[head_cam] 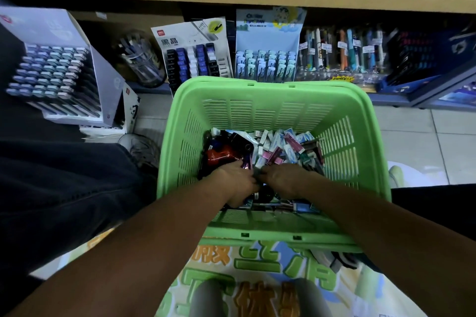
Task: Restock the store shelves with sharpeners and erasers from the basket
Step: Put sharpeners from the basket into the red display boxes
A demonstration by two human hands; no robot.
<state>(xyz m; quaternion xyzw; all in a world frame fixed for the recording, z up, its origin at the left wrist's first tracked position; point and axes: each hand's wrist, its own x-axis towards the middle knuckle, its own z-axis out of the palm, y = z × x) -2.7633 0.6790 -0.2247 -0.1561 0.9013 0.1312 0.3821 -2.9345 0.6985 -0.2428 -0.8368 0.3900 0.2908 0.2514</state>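
Both hands deep in green basket [270, 90] for sorting: left hand [235, 183] and right hand [282, 179] curl together on small dark item (identity unclear), erasers [280, 148] piled beyond.

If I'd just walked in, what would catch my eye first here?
The bright green basket fills the centre, on the floor before the low shelf. Both hands, left hand and right hand, are down inside it among a jumble of small erasers and dark sharpeners.
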